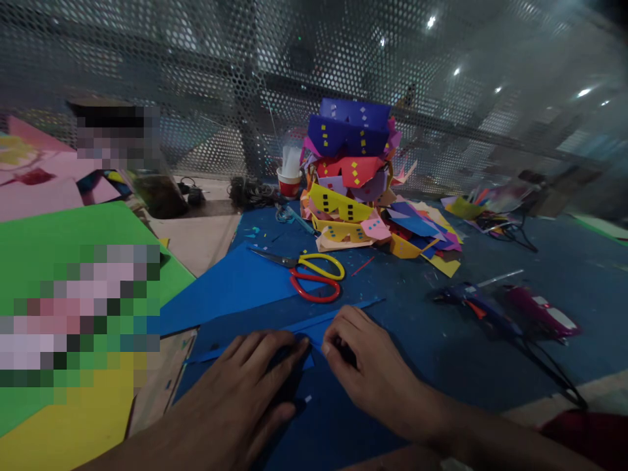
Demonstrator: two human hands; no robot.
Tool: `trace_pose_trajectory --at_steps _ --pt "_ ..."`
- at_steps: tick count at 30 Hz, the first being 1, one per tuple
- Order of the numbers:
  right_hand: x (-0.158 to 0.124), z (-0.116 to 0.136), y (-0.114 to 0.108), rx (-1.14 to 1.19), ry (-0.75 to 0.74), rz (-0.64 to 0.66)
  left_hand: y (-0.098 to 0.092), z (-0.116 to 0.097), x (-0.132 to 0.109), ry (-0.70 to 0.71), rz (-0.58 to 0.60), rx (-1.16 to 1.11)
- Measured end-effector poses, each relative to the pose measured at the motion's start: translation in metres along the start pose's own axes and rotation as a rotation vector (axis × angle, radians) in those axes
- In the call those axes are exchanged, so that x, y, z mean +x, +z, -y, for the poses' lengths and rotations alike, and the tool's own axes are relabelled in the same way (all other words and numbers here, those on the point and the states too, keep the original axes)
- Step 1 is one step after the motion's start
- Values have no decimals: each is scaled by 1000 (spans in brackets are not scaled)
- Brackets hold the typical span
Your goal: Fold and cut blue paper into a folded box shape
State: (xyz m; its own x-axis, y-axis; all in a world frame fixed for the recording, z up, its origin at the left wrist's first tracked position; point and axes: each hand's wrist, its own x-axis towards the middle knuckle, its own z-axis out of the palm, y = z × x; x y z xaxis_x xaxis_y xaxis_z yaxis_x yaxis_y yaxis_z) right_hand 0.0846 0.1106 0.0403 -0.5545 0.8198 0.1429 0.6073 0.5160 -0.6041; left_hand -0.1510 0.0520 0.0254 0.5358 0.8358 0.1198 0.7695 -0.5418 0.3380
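My left hand [250, 376] lies on the blue-topped table, fingers stretched over a narrow blue paper strip [311, 322], thumb spread apart. Beside it, my right hand [363, 360] has its fingers curled, with thumb and fingertips closed at the strip's edge. The strip runs slantwise under both hands, and part of it is hidden by them. Just beyond lie scissors [294, 266] with one yellow and one red handle, blades pointing left. They rest partly on a larger blue paper sheet [230, 284].
Paper masks [343, 206] are stacked at the back, beside a cup [289, 182]. Loose coloured paper [422, 226] lies near them. To the right are a glue gun [471, 304] with a cord and a magenta object [540, 311]. Green sheets [88, 229] cover the left.
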Motion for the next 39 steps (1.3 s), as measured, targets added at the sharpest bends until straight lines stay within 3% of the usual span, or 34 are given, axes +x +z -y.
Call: trace_pose_trajectory --at_steps 39 --pt "0 1 0 -45 -14 20 -2 -1 2 1 37 -9"
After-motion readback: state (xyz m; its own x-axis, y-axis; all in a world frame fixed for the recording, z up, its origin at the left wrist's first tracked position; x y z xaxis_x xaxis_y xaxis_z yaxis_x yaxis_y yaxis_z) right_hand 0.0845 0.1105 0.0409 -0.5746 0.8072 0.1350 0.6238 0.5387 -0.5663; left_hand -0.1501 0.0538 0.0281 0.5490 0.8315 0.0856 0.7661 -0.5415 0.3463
